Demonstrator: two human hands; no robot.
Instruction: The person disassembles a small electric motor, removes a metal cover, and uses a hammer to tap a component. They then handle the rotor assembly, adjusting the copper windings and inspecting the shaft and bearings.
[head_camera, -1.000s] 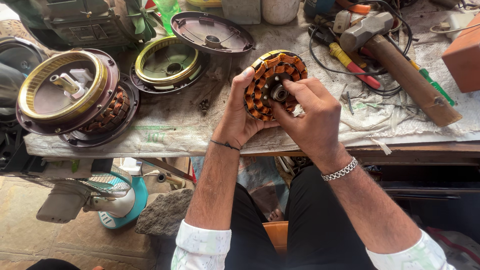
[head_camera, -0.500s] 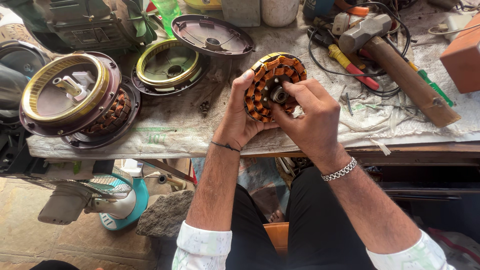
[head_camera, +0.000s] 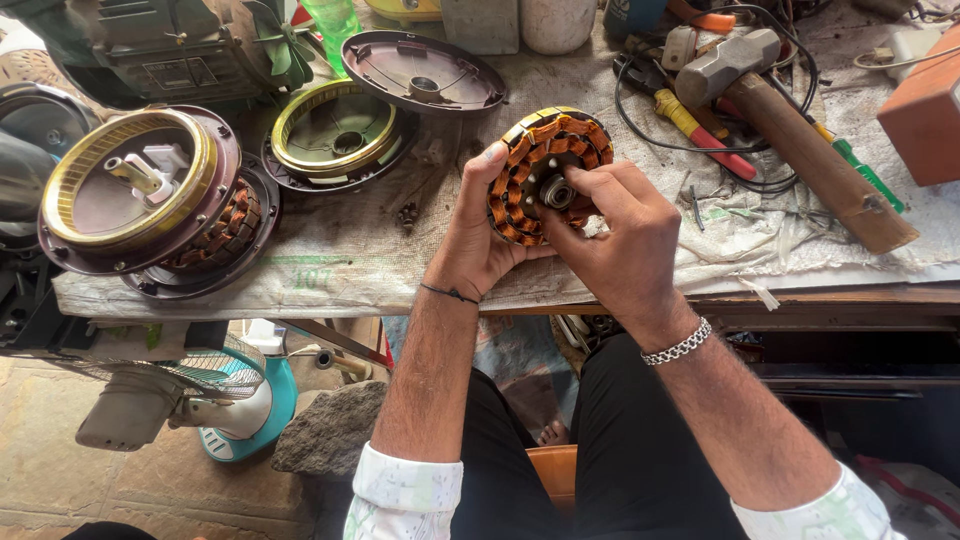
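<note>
Holding the stator, a ring of copper-wound coils, just above the workbench, the left hand is closed around its rim from the left, thumb pressed on the upper edge. The right hand is closed too, its fingertips pinched on the metal bearing at the hub. For this step, the rim should be gripped by the laminations only, so that the windings are not scraped. Force at the hub is best applied squarely along the axis, as tilting would likely bind the bearing. A hammer and a rotor housing lie well apart on the bench.
</note>
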